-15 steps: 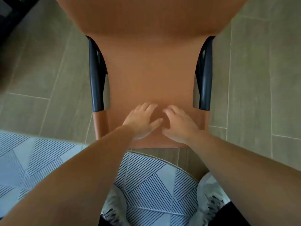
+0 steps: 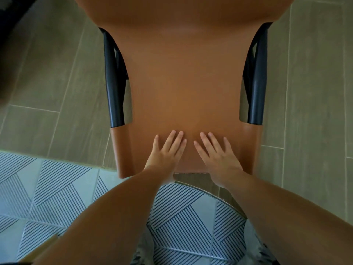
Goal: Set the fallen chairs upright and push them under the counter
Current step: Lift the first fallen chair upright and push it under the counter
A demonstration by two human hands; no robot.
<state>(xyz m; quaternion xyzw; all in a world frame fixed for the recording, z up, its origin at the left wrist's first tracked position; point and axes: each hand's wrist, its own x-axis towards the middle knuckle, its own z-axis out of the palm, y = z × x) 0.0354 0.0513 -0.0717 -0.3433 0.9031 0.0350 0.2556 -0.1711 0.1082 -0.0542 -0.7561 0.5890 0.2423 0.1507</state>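
Observation:
An orange-brown chair point(image 2: 183, 77) with black metal legs point(image 2: 112, 88) fills the middle of the head view, its smooth shell facing me. My left hand point(image 2: 165, 152) lies flat on the shell near its lower edge, fingers straight. Beside it my right hand point(image 2: 215, 152) also lies flat, fingers spread, touching the same surface. The two hands sit close together, a small gap between them. The top of the chair runs out of the frame, and no counter is visible.
Grey-green plank floor tiles point(image 2: 315, 92) lie on both sides of the chair. A striped blue and white patterned floor area point(image 2: 57, 188) begins under my arms. A dark object point(image 2: 11, 8) sits at the upper left corner. My shoes show near the bottom edge.
Both hands have gone from loosely curled to flat with straight fingers on the chair shell. The chair appears larger and closer in view.

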